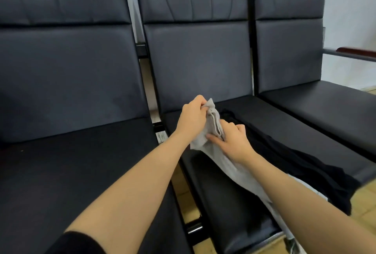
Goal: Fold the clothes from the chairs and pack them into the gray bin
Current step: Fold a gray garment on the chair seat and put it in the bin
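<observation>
- Nearest to the camera, two bare forearms reached forward, and a black sleeve (75,242) covered the left upper arm at the bottom edge.
- The gray garment (230,164), of soft matte knit cloth, lay in a long narrow strip along the seat of the middle chair (219,203), and its near end hung over the front edge of the seat.
- The right hand (234,141) held the garment from the right side; its fingers (215,137) were curled onto the cloth, and the thumb pressed it from above.
- The left hand (192,117) pinched the far upper end of the garment, with the fingers closed around a bunched corner lifted a little above the seat.
- A black garment (295,164) lay crumpled just beside the gray one, on the right part of the same seat, and it draped over the front edge.
- The three chairs had smooth dark padded seats and backs, like leather, with a slight shine.
- The left chair (67,82) and the right chair (305,54) stood on either side.
- Farthest, a wooden armrest (356,50) and a white wall (350,9) were visible.
</observation>
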{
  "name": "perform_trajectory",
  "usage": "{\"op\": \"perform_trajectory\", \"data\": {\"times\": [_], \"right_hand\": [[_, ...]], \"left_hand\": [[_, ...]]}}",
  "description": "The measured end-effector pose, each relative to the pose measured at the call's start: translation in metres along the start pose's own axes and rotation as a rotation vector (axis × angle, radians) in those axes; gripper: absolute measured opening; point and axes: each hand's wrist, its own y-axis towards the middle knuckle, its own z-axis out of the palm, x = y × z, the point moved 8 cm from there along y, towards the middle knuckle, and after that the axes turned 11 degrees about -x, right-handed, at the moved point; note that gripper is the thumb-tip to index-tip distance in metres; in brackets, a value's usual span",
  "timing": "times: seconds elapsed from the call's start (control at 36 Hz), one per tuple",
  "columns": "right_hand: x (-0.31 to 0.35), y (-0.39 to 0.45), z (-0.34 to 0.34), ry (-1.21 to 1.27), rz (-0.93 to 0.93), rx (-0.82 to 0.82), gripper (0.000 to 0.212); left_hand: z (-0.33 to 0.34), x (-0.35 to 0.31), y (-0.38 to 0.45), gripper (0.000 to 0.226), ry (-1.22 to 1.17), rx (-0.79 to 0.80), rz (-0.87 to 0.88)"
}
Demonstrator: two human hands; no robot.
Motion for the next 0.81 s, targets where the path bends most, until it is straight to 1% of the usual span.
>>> {"op": "perform_trajectory", "data": {"times": [0.03, 0.06, 0.11, 0.19, 0.28, 0.33, 0.44, 0.56, 0.61, 0.67, 0.81], "right_hand": [[0.002, 0.001, -0.003, -0.029, -0.022, -0.009, 0.019], [0.004, 0.002, -0.006, -0.035, -0.021, -0.026, 0.018], [0.008, 0.007, -0.015, -0.037, 0.033, -0.053, 0.015], [0.019, 0.015, -0.026, -0.112, 0.090, -0.072, 0.010], [0.041, 0.022, -0.042, -0.159, 0.047, -0.177, 0.009], [0.059, 0.025, -0.050, -0.151, 0.029, -0.224, 0.012], [0.100, 0.031, -0.062, -0.147, -0.031, -0.335, 0.014], [0.147, 0.033, -0.068, -0.075, -0.126, -0.440, 0.022], [0.167, 0.035, -0.065, -0.038, -0.144, -0.438, 0.023], [0.185, 0.035, -0.057, -0.013, -0.157, -0.426, 0.018], [0.233, 0.033, -0.033, 0.037, -0.194, -0.366, 0.007]], "left_hand": [[-0.006, -0.002, 0.002, 0.014, -0.002, -0.009, 0.007], [-0.011, -0.004, 0.004, 0.013, 0.003, -0.018, 0.013], [-0.021, -0.003, 0.005, 0.012, 0.019, -0.041, 0.017], [-0.036, -0.002, 0.004, 0.012, 0.042, -0.090, 0.011], [-0.058, -0.013, 0.000, 0.014, 0.031, -0.163, 0.050], [-0.077, -0.023, -0.003, 0.015, 0.024, -0.212, 0.089], [-0.118, -0.032, -0.007, 0.013, -0.064, -0.274, 0.121], [-0.159, -0.032, -0.013, 0.015, -0.109, -0.312, 0.122], [-0.177, -0.029, -0.017, 0.022, -0.113, -0.314, 0.124], [-0.195, -0.024, -0.023, 0.027, -0.098, -0.328, 0.134], [-0.241, -0.002, -0.038, 0.029, -0.062, -0.415, 0.106]]}}
